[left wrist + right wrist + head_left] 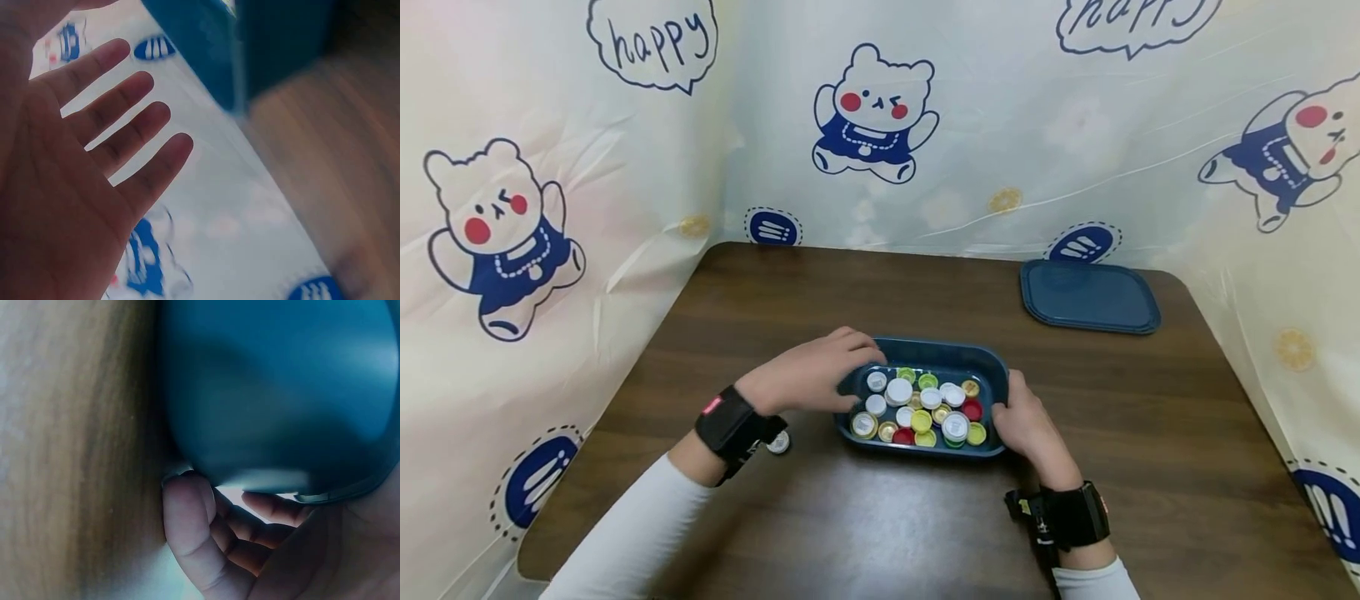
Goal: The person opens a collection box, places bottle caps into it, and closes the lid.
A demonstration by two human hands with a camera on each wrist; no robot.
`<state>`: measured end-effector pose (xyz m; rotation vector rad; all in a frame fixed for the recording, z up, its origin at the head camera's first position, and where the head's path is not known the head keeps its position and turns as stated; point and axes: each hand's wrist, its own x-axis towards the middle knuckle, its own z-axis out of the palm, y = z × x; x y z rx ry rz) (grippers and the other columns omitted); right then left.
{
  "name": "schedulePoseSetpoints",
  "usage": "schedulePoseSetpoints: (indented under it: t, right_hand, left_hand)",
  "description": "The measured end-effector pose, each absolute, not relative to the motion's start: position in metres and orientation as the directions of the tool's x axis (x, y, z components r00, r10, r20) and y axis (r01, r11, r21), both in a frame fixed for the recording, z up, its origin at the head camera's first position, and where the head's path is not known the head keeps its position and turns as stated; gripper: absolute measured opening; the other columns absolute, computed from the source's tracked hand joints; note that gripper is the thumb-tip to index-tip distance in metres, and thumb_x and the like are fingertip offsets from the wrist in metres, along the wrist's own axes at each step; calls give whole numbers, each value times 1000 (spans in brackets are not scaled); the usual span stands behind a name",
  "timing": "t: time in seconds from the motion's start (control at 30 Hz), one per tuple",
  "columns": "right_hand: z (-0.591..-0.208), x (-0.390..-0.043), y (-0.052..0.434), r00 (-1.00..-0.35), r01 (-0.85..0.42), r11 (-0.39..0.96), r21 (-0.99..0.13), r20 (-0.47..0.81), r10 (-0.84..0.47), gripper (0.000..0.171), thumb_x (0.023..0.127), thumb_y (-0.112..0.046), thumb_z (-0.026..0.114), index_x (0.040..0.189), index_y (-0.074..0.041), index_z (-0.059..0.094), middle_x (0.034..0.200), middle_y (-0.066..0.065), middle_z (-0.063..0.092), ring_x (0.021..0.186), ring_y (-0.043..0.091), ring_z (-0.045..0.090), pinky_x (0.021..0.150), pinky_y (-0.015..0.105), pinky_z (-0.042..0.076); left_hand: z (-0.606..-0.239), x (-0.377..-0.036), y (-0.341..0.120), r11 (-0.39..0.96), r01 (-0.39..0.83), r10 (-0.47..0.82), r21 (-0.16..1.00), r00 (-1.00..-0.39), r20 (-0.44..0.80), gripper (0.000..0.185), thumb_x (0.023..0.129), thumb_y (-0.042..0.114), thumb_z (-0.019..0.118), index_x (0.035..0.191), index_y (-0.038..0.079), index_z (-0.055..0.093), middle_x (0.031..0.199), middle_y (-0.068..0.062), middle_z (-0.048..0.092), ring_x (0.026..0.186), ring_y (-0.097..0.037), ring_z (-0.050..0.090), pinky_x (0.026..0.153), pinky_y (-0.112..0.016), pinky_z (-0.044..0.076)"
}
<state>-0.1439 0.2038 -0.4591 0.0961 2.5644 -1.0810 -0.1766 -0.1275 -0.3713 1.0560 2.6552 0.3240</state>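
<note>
A dark blue rectangular box (940,350) stands mid-table and holds several bottle caps (898,392) in white, yellow, green, red and gold. At its right end my right hand (1028,425) grips the wall, thumb by the rim. Curled fingers (265,531) show around the box end in the right wrist view. My left hand (812,371) is at the box's left end, fingers extended over the corner. From the left wrist, its fingers (134,128) look spread and hold nothing, with the box corner (231,75) beside them.
One white cap (778,442) lies on the brown wooden table (880,525), close to the left wrist. A dark blue lid (1090,296) rests at the back right. Behind and beside the table hangs a printed curtain (1000,125).
</note>
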Motion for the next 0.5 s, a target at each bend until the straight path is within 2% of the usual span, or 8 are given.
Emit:
schedulePoseSetpoints:
  t: [0.2, 0.37, 0.5]
  right_hand:
    - [-459, -145, 204, -930, 200, 705, -680, -358, -80, 56, 103, -12, 42, 153, 0, 19, 147, 31, 43, 122, 41, 50, 100, 60, 43]
    - [-459, -144, 203, -927, 204, 707, -677, -366, -83, 55, 103, -12, 42, 152, 0, 20, 147, 31, 43, 122, 40, 50, 100, 61, 43]
    - [-459, -145, 202, -926, 208, 707, -676, -369, -79, 55, 103, -12, 42, 152, -1, 20, 147, 32, 43, 122, 40, 50, 100, 60, 43]
  left_hand:
    - [-385, -159, -182, 794, 498, 571, 348, -807, -150, 66, 85, 27, 81, 145, 20, 54, 144, 2, 50, 133, -17, 42, 104, -42, 48]
    - [-401, -144, -211, 827, 438, 518, 353, -837, -176, 80, 81, 24, 84, 150, 11, 45, 151, -7, 43, 137, -27, 40, 105, -48, 46]
    - [-415, -132, -219, 845, 383, 488, 374, -838, -243, 83, 82, 23, 83, 153, 11, 42, 154, -7, 38, 137, -28, 38, 103, -50, 46]
